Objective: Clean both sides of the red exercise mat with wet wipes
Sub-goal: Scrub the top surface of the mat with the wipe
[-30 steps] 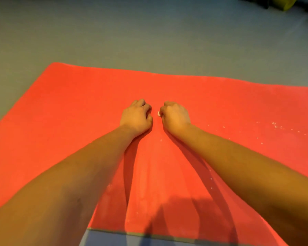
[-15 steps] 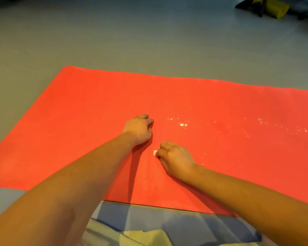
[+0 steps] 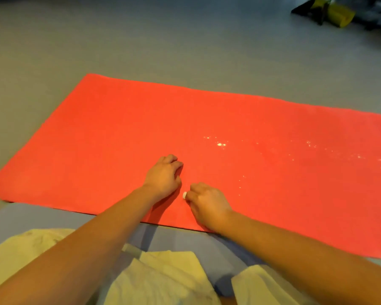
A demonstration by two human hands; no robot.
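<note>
Bare forearms [image 3: 110,234], left hand [image 3: 163,175], right hand [image 3: 209,205]; pale yellowish creased garment [image 3: 163,276] over the lap.

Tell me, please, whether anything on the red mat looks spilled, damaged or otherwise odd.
Pale specks are scattered over the right part of the red mat, glinting against the plain surface; whether droplets or crumbs I cannot tell. Otherwise the mat lies flat, with no damage showing.
</note>
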